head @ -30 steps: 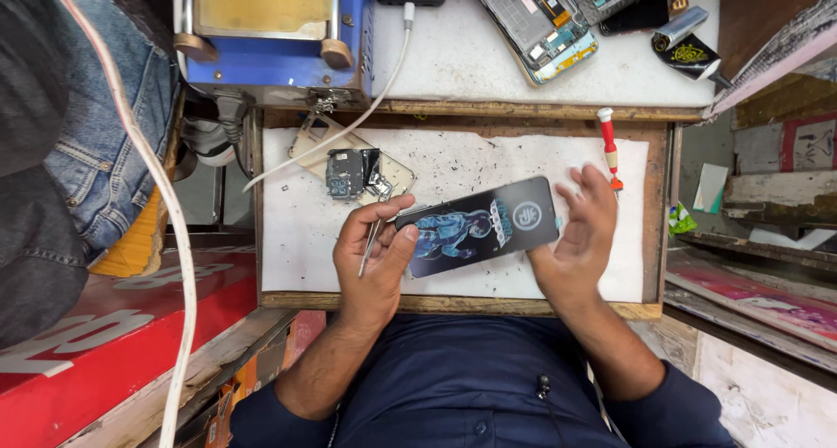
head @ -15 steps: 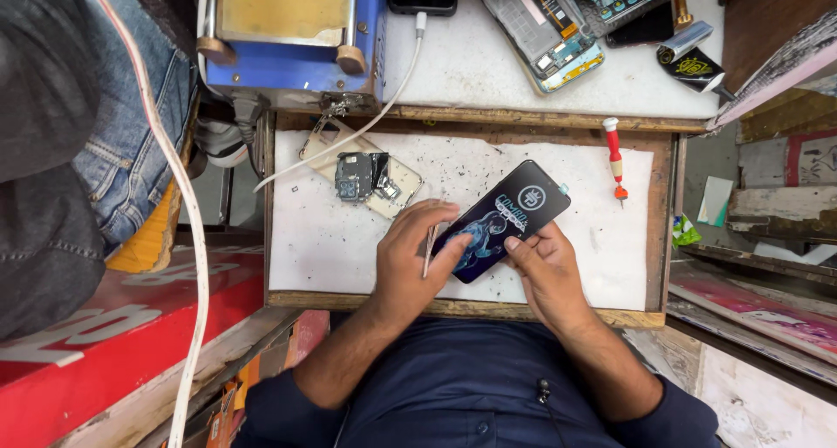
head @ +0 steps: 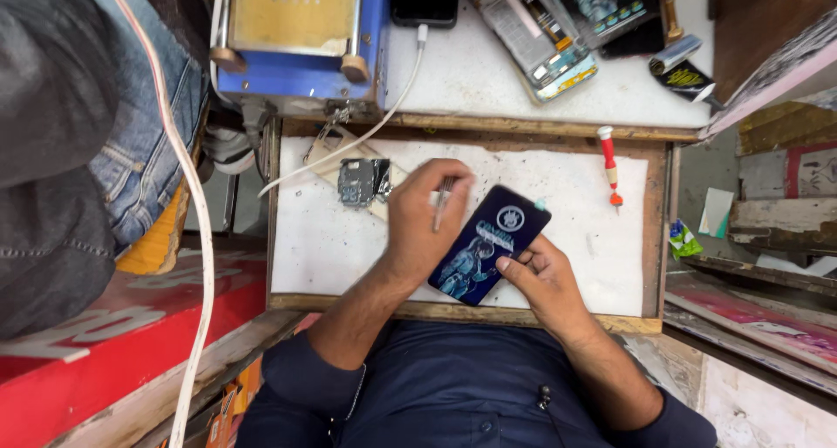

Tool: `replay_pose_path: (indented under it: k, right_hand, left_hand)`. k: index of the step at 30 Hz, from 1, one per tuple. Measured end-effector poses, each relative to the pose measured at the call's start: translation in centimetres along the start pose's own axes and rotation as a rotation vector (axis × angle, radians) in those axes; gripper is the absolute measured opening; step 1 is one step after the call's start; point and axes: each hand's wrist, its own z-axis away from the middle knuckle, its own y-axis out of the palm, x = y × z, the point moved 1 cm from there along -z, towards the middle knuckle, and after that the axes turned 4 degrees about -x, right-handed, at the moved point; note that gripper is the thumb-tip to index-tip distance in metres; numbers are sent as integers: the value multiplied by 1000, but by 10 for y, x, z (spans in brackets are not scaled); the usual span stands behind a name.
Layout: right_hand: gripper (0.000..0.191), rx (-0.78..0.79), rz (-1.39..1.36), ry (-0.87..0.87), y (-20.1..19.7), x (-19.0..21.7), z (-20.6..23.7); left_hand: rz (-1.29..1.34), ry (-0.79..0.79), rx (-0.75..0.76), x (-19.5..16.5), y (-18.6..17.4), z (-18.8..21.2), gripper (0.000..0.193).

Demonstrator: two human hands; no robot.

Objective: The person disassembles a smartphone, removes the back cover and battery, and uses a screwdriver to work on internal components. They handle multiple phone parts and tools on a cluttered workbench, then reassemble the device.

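Since half a sec ago, left hand [head: 418, 226] has lifted off the phone [head: 488, 243] and shifted toward the small circuit board [head: 362, 182], fingers curled shut round thin metal tweezers [head: 443, 202]. Phone lies tilted on the white bench [head: 323, 239] mat, dark printed back up, w/ its upper end pointing away to the right. Right hand [head: 540, 282] rests at the phone's lower right edge, thumb pressing on the back, fingers partly under, so grip looks clamped on the phone. Red-handled screwdriver [head: 609, 165] lies near the mat's right side, well apart from both hands. Blue machine [head: 296, 38] sits beyond the mat, a white cable [head: 384, 117] running past it.
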Motion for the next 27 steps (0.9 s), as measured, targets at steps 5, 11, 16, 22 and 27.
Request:
replay_pose_path:
  k: [5, 11, 16, 22, 27]
  right_hand:
    - [39, 5, 25, -10, -7, 2, 1]
    - [39, -7, -126, 26, -15, 5, -5]
    - [38, -5, -144, 27, -15, 14, -7]
    - [39, -8, 94, 5, -11, 20, -5]
    - [36, -13, 62, 16, -13, 22, -1]
  left_hand:
    - [0, 34, 46, 2, 2, 4, 10]
    - [18, 1, -97, 14, -18, 1, 11]
    - [35, 53, 49, -3, -12, 16, 20]
    - [23, -1, 44, -11, -2, 11, 12]
    - [-56, 6, 20, -10, -5, 19, 12]
